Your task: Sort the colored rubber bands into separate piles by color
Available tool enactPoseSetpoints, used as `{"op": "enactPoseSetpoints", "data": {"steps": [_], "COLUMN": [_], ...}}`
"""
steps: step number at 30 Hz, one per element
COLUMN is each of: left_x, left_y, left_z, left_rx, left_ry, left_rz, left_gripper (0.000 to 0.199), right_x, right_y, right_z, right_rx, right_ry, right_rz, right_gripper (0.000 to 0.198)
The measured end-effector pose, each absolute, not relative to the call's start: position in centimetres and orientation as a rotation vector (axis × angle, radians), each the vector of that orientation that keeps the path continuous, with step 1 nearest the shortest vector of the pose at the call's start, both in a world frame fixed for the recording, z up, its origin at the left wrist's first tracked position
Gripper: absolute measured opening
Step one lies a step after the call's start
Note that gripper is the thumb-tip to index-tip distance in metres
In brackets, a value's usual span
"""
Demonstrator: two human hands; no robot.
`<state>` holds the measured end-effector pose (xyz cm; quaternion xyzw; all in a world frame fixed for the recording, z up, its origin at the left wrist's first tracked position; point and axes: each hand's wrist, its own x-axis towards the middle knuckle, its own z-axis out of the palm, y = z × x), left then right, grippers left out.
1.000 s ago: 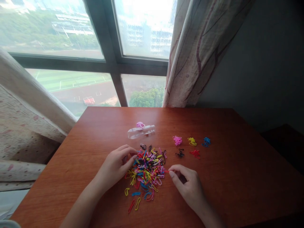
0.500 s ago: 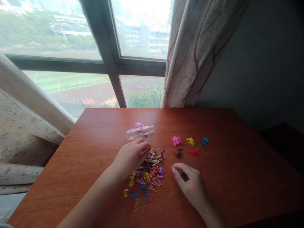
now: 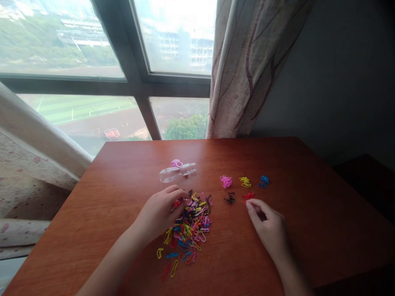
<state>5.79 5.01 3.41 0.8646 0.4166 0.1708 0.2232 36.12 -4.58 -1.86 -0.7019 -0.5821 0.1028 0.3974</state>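
A mixed pile of small coloured rubber bands (image 3: 193, 224) lies on the brown table, in pink, yellow, black, red and blue. My left hand (image 3: 165, 209) curls over the pile's upper left edge, thumb and fingertips close together; what they hold, if anything, I cannot make out. Between the thumb and index finger of my right hand (image 3: 267, 220) is pinched a red rubber band (image 3: 243, 201). It is just below a small heap of red rubber bands (image 3: 248, 195). Beside that heap sit black rubber bands (image 3: 229, 198).
Further back are small heaps of pink bands (image 3: 226, 181), yellow bands (image 3: 245, 182) and blue bands (image 3: 263, 181). A clear plastic bottle-shaped container (image 3: 175, 173) lies behind the pile, a pink-purple loop (image 3: 176, 163) by it. Window and curtains (image 3: 231, 82) border the table (image 3: 308, 222).
My right hand has moved right and away from me, carrying the red rubber band from beside the pile to the red heap. My left hand stays at the pile. The view has shifted slightly.
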Motion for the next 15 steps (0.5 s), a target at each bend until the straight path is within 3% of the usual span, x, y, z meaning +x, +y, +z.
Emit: {"op": "enactPoseSetpoints", "data": {"steps": [15], "left_x": [2.6], "left_y": [2.7], "left_z": [2.2], "left_rx": [2.207], "left_ry": [1.241], "left_rz": [0.642], "left_gripper": [0.017], "right_x": [38.1], "right_y": [-3.6], "right_z": [-2.6], "right_rx": [-1.857], "right_ry": [-1.530], "right_rz": [0.069], "right_gripper": [0.037]}}
